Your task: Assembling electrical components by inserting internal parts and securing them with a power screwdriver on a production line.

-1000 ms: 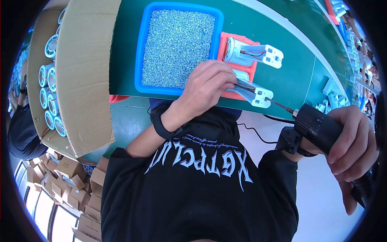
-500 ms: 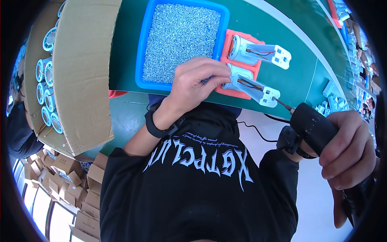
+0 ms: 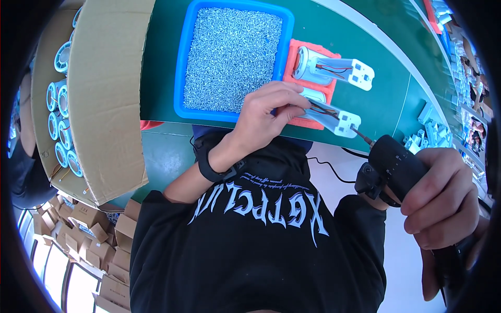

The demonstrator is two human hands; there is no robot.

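My right hand [image 3: 443,201] is wrapped around a black electric screwdriver [image 3: 399,167] at the right. Its bit meets the outer end of the nearer white plastic housing [image 3: 342,121], which has a round drum, a long arm and red and black wires. My left hand [image 3: 271,112] is pinched closed at this housing, with fingertips against it where the drum joins the arm. Whatever those fingers hold, if anything, is hidden. A second white housing [image 3: 318,65] of the same shape lies just beyond. Both rest in a red foam holder [image 3: 308,44].
A blue tray [image 3: 182,68] full of small silver screws stands left of the holder on the green table [image 3: 360,39]. Further left is a cardboard box [image 3: 109,99] of round white parts. More white parts [image 3: 428,135] lie at the right. Cardboard boxes [image 3: 86,214] are piled lower left.
My left hand has slid a little right, from the drum toward the arm of the nearer housing. The screwdriver has shifted slightly left, its bit still at the housing's end.
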